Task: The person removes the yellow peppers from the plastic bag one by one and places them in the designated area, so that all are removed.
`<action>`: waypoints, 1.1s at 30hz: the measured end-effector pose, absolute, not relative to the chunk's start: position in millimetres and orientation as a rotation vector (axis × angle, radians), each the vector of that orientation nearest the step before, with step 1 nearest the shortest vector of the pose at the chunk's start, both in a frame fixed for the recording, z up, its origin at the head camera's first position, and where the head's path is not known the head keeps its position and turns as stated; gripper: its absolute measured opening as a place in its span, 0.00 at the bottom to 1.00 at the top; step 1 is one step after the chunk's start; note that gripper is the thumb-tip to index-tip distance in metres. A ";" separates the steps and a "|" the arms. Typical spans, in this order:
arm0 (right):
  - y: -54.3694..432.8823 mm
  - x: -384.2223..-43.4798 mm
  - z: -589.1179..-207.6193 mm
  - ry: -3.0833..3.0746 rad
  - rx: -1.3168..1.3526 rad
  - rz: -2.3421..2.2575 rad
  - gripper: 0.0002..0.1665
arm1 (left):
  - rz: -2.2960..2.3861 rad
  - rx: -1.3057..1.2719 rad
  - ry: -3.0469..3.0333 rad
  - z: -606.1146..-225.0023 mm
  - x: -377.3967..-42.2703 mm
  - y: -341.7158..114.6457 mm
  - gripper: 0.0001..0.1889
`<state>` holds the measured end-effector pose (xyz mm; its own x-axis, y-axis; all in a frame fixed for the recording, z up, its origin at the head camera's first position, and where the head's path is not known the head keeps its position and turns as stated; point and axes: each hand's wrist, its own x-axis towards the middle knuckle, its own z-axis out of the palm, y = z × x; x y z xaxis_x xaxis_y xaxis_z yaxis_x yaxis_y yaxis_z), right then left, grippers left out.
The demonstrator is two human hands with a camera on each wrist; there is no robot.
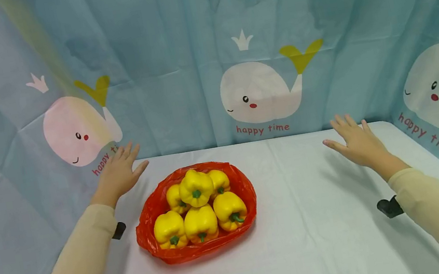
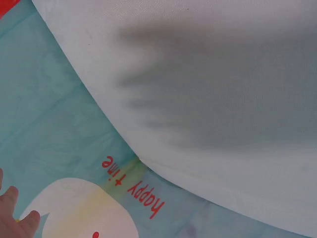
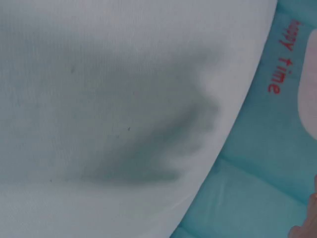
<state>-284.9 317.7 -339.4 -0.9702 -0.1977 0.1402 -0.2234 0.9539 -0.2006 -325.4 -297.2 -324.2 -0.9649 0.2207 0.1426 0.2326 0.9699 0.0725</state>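
In the head view, several yellow bell peppers (image 1: 201,223) with green stems are heaped in a red plastic bag (image 1: 149,240), its mouth spread wide. My left hand (image 1: 119,172) is held up to the left of the bag with fingers spread, holding nothing. Far to the right of the bag, my right hand (image 1: 357,142) hovers over the table with straight, spread fingers, also holding nothing. Only fingertips of the left hand (image 2: 17,215) show at the corner of the left wrist view. The right wrist view catches a sliver of the right hand (image 3: 308,218).
A white-covered table (image 1: 292,251) carries the bag and takes the shadows of both arms. Behind it and along both sides hangs a blue curtain (image 1: 172,67) printed with whales and red lettering. Dark wrist devices (image 1: 390,208) sit under the beige sleeves.
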 end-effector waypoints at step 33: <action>253.6 -252.7 -343.6 -2.907 0.518 0.671 0.50 | -0.298 -0.410 -3.000 -326.3 -284.2 -292.7 0.43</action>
<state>-252.7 253.6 -343.6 -0.9352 -0.3025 0.1839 -0.3525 0.8438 -0.4047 -284.2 -292.7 -326.3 -0.9588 0.2556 0.1242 0.2751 0.9445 0.1794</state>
